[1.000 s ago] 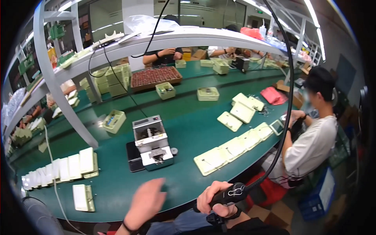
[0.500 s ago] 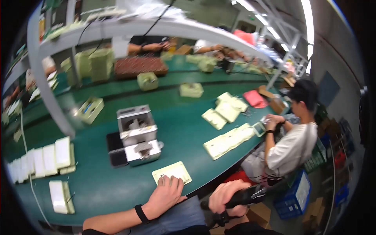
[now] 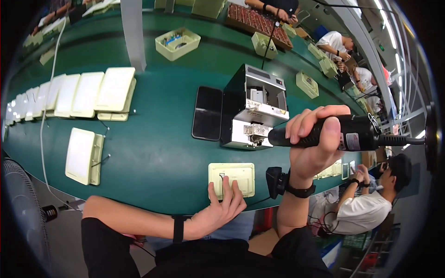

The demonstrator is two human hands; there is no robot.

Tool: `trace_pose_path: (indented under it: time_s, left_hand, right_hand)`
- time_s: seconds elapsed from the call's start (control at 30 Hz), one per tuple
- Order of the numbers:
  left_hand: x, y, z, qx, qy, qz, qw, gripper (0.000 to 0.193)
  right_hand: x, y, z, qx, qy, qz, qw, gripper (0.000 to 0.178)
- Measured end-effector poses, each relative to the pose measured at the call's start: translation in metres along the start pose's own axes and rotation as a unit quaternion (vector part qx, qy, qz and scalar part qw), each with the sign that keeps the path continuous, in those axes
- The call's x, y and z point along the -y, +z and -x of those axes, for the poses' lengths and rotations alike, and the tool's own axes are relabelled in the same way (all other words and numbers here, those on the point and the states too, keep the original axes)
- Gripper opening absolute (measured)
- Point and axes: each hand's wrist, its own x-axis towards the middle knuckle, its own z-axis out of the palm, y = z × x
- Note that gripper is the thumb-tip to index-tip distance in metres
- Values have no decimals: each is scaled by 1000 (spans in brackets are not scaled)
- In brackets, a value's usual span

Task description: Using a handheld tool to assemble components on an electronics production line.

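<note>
My right hand [image 3: 308, 157] is wrapped round a black electric screwdriver [image 3: 357, 132] held level, its cord running off to the right. The screwdriver's nose points left and meets the front of a grey and white box-shaped machine [image 3: 255, 88], apparently a screw feeder, at its small metal outlet; whether a screw is on the bit cannot be made out. With fingers spread, my left hand [image 3: 220, 213] rests on a pale yellow-green plastic panel [image 3: 245, 173] lying flat near the table's front edge. The fingers cover part of that panel.
A black phone [image 3: 207, 113] lies left of the machine. Further left are a row of white-faced panels [image 3: 85, 95] and another panel pair [image 3: 83, 155] with loose wires. Small bins [image 3: 178, 44] stand at the back. A co-worker [image 3: 371, 204] sits at right; a fan [image 3: 23, 217] is lower left.
My right hand has lifted the screwdriver from beside the table up to the machine's front. My left hand stays on the panel. The view has swung left and downward.
</note>
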Motion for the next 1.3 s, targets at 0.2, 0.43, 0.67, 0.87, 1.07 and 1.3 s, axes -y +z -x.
trace_pose_path:
  time_s: [0.2,0.43,0.67,0.87,1.07,1.3]
  left_hand:
    - [8,37,16,-23,1,-4,1000,36]
    - [14,45,16,-22,8,-3,1000,37]
    - [5,36,4,-23,15,1,1000,36]
    - [5,50,-7,-15,18,5,1000,38]
    - [1,62,-14,-8,13,11,1000,40]
    - [0,65,-15,-10,17,-1,1000,40]
  right_hand:
    - [-32,11,30,-43,32,32,998,25]
    - [-34,2,70,-13,62,-29,998,32]
    - [-39,-17,75,-24,91,-4,996,30]
    - [-61,-28,80,-21,92,3,995,29]
    - [-73,-38,86,-16,91,-18,996,29]
    - [-69,-39,85,-11,85,-13,996,30]
